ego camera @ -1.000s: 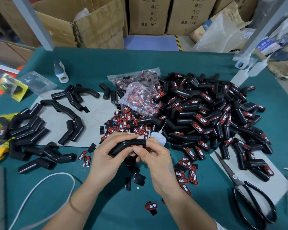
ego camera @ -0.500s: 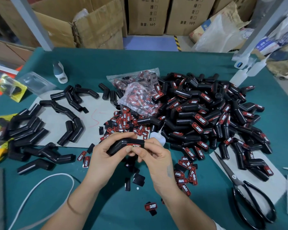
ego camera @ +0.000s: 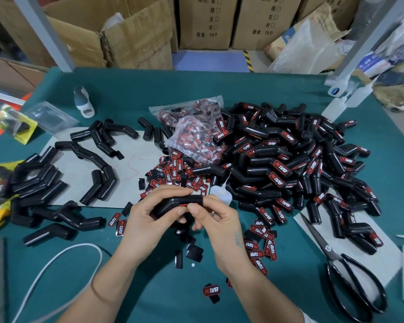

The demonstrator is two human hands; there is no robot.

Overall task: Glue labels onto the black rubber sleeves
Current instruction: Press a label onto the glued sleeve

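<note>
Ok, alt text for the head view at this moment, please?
Both hands, left hand and right hand, hold a bent black rubber sleeve with a red label over a green table. A heap of labelled black sleeves lies right, unlabelled black sleeves left, black-handled scissors near right.

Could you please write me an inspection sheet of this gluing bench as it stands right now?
Surface: green table, with a grey sheet under the left sleeves.
Job's things: bent black sleeve held in both hands; labelled pile on the right; unlabelled sleeves on the left; loose labels and a bag of labels in the middle; glue bottle just beyond the hands.
Clutter: scissors front right; white bottle back left.
Hands: left hand grips the sleeve; right hand pinches at its label.
Cables: white cord front left.
Surroundings: cardboard boxes and plastic bags behind the table.
</note>
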